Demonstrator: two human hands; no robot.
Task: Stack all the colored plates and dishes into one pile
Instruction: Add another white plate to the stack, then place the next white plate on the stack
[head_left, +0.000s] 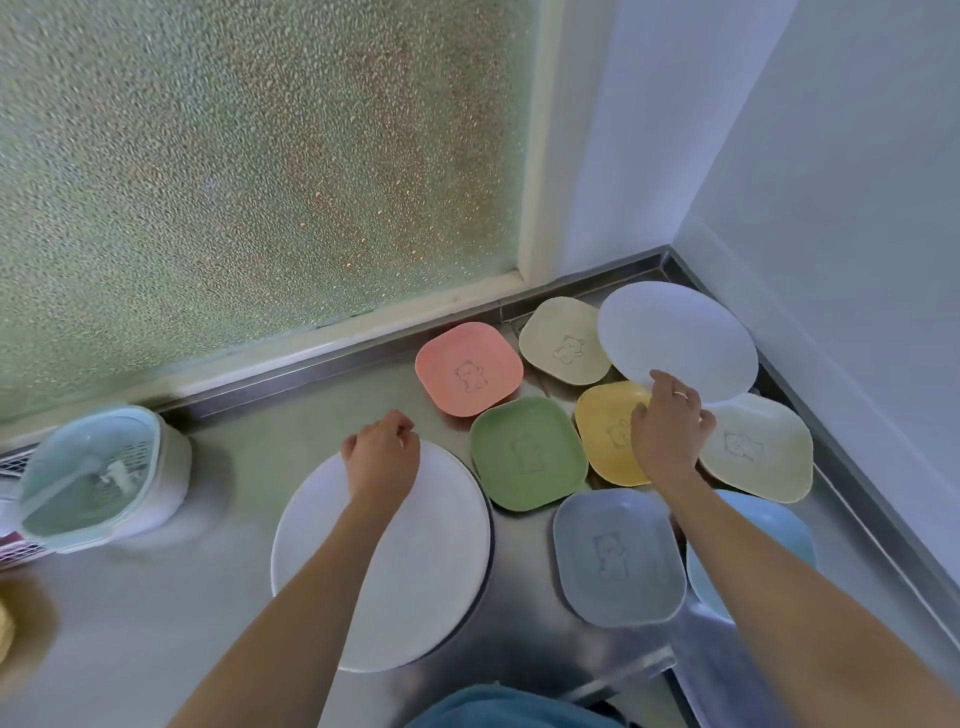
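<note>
Steel desk (171, 613) carries the dishes, set in a corner under a frosted window (249, 171).

Left hand (382, 454): fingers curled, resting on the far rim of a large white plate (410, 582) that lies flat on the desk. Whether it pinches the rim, I cannot tell.

Right hand (670, 428): thumb and fingers pinch the near edge of a second white plate (680, 340), which is tilted up over the corner.

Small square dishes lie flat, close together, between the two white plates:
- pink dish (467, 374), nearest the window
- pale dish (563, 340), partly under the lifted plate
- green dish (527, 452)
- yellow dish (605, 431), partly behind the right hand
- cream dish (763, 447), by the right wall
- grey-blue dish (618, 556), nearest the person
- light blue dish (779, 525), mostly hidden under the right forearm

Lidded container (98, 473) stands at the left, well apart from the dishes.
</note>
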